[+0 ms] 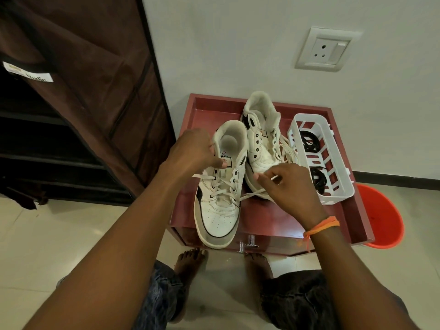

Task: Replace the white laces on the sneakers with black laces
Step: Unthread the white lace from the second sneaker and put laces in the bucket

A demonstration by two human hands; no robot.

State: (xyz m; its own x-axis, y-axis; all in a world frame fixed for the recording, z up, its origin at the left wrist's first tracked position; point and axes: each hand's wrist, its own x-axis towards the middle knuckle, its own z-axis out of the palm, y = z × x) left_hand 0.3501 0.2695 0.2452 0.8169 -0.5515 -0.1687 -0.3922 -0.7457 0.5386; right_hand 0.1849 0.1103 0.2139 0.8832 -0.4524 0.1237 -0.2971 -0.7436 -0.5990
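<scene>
Nearest the lens, 2 bare forearms reaching forward over bent knees in dark patterned shorts [297,303], bare feet [190,258] on the pale tiled floor [47,246]. Left hand [192,151] at the near sneaker [220,198], grip clenched on the collar and tongue by the ankle opening, thumb pressed against the tongue label. Right hand [288,186], orange thread band [321,226] at the wrist, grip pinching the white lace [252,193] that runs from the near sneaker's eyelets off to the right. White lace threaded through the lower eyelets only, top eyelets bare, 1 loose end sticking out to the left. Far sneaker [262,136] just beside and behind, touching the near one, its eyelets bare, a loose heap of white lace [288,148] at its right side. Both sneakers on a low red bench [273,217] with a raised rim and a metal drawer knob [250,241] in front. White slotted basket [333,186] on the bench's right side, 2 coiled black laces [309,140] inside. Orange bucket [383,217] on the floor right of the bench. Brown fabric wardrobe [83,91] on the left; wall socket [325,50] above.
</scene>
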